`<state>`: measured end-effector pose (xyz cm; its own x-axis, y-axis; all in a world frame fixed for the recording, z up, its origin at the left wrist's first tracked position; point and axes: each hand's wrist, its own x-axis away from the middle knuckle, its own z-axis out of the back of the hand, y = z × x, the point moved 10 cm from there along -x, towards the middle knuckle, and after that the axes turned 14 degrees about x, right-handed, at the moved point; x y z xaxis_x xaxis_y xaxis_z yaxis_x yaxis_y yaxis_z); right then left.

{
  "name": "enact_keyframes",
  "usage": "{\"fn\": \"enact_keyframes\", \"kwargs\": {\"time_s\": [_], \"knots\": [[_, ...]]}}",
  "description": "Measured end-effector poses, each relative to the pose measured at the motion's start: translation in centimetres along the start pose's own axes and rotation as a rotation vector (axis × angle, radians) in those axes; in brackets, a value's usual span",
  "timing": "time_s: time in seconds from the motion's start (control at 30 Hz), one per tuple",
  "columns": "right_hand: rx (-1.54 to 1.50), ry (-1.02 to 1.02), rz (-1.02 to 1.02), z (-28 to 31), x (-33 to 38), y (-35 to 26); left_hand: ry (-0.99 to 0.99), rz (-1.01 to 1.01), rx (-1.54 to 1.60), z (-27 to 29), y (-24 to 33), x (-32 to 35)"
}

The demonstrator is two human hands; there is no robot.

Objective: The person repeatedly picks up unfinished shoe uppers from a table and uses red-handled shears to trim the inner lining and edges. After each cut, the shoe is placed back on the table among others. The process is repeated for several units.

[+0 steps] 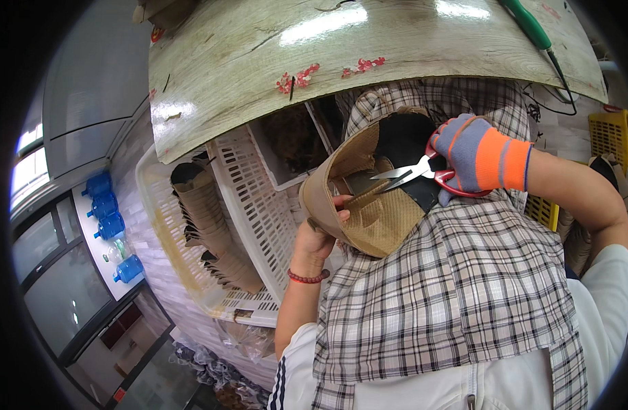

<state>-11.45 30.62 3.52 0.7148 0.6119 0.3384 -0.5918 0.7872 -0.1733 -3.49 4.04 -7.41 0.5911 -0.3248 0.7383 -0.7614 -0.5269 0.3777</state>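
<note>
The left hand (317,236), bare, comes up from below with the forearm nearly upright, and it grips the left side of a tan, woven-textured shell (389,229); two fingertips show inside the rim. A red beaded bracelet (307,277) circles that wrist. The right hand (464,154) wears a grey-and-orange knit glove (503,160) and is closed around the red handles of a pair of scissors (423,171). Its elbow is bent out to the person's right, the forearm reaching inward almost level, knuckles toward the table. The two hands are apart, with part of the shell's hollow between them.

The shell is tilted above the lap, in front of a plaid apron (457,273), its hollow facing the person and a black lining (403,133) showing at the upper right. The scissors' blades point left across that hollow, tips slightly parted; from here I can't tell whether they touch the material.

Beyond the lap stands a wood-patterned table (225,55), with a green-handled tool (529,26) near its right end. On the left, a white slotted crate (259,184) holds a stack of tan pieces (201,205).
</note>
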Motion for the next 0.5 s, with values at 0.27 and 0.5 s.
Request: {"fn": "enact_keyframes", "kwargs": {"time_s": [0.27, 0.5], "knots": [[-0.025, -0.453, -0.067, -2.4, -0.9, -0.5, 0.015, 0.012, 0.002, 0.0, -0.1, 0.0], [0.041, -0.067, 0.092, 0.9, -2.5, -3.3, 0.001, 0.049, 0.049, -0.9, -0.1, 0.2]]}}
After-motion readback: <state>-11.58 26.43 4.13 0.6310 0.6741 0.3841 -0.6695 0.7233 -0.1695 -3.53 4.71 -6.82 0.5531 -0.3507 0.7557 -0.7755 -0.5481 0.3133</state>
